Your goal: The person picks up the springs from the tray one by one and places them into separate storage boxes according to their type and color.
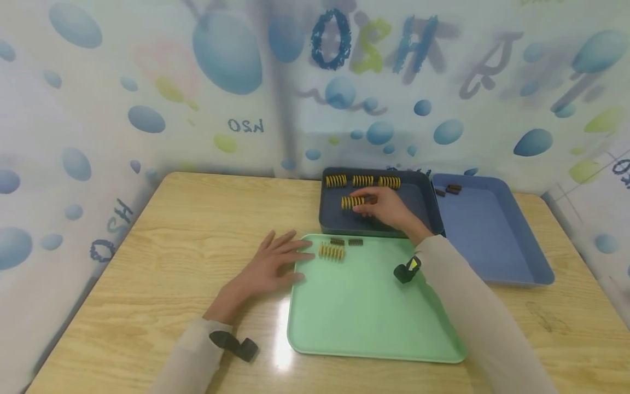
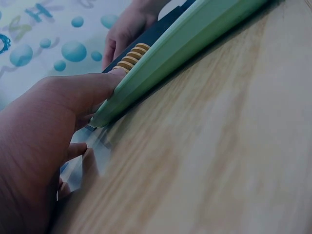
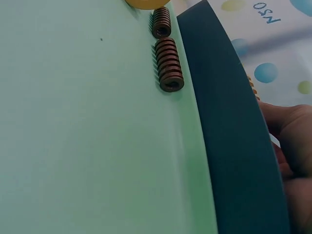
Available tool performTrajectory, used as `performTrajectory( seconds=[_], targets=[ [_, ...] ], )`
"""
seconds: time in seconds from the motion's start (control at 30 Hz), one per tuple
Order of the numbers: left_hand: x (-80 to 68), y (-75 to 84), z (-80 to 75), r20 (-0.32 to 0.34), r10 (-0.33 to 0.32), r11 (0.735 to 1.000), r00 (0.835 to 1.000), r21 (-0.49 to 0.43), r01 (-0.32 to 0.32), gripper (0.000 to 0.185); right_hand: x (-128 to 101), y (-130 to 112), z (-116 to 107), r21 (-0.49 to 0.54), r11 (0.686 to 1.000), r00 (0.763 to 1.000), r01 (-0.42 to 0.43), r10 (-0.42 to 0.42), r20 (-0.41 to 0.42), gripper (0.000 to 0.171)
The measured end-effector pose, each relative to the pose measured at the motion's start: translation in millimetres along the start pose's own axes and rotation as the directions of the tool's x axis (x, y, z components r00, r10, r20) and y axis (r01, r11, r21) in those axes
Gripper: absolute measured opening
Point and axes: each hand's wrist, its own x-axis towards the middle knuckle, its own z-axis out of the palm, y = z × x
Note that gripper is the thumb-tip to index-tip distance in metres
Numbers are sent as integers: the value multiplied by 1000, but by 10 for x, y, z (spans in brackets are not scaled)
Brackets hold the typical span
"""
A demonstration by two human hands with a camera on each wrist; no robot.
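Observation:
In the head view my right hand (image 1: 389, 209) pinches a yellow coil spring (image 1: 350, 203) at its right end, inside the dark grey tray (image 1: 420, 202). Three more yellow springs (image 1: 363, 180) lie in a row along that tray's back wall. My left hand (image 1: 266, 268) lies at the left edge of the green tray (image 1: 374, 306), fingers spread, some fingertips over its rim. Near the green tray's back left corner sit another yellow spring (image 1: 332, 251) and two small brown springs (image 1: 355, 242). The right wrist view shows the brown springs (image 3: 169, 66) up close; the dark wall hides part of my right hand there.
To the right of the dark tray stands a blue tray (image 1: 492, 235) with several small brown springs (image 1: 453, 189) in its back left corner. All trays are on a wooden table (image 1: 206, 219), with a patterned wall covering (image 1: 295, 98) behind it.

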Motion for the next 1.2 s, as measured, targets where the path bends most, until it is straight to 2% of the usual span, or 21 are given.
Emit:
performTrajectory(
  seconds=[0.5, 1.0, 1.2],
  targets=[
    [-13, -18, 22, -5, -1, 1000, 1000, 1, 1, 44, 203, 15, 74, -44, 997, 997, -69, 68, -32, 39],
    [-6, -8, 12, -12, 1, 1000, 1000, -4, -1, 44, 297, 40, 74, -48, 996, 993, -73, 68, -93, 37],
    [-6, 3, -2, 4, -12, 1000, 1000, 4, 12, 44, 298, 36, 87, -65, 996, 989, -58, 48, -138, 37]
  ],
)
